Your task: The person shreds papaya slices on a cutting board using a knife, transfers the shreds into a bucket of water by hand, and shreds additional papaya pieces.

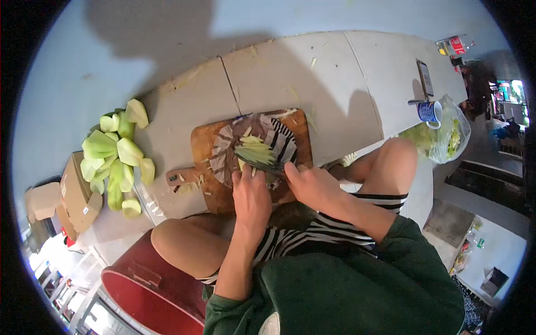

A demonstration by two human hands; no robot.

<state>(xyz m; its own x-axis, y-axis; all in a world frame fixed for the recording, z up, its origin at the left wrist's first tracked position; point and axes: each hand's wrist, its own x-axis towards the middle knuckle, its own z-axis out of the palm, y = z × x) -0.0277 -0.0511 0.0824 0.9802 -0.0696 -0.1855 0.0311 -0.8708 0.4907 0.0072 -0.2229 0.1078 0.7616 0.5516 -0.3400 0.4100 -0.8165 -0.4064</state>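
On a wooden cutting board (306,139) with a handle at its left lies a striped cloth (226,142). A pile of pale green fruit slices (254,146) rests on the cloth's middle. My left hand (251,195) is closed at the near edge of the pile, its fingertips pinching a pale piece of the fruit. My right hand (310,186) is closed at the pile's right, around what looks like the handle of a knife (271,166). Its dark blade points left along the near side of the slices, and the handle is hidden in my fingers.
Peeled green fruit pieces (114,159) are heaped at the left, beside a cardboard box (78,195). A red bucket (151,290) stands below the counter. At the right are a blue mug (429,113), a phone (425,78), a plastic bag (451,134) and a bottle (451,46).
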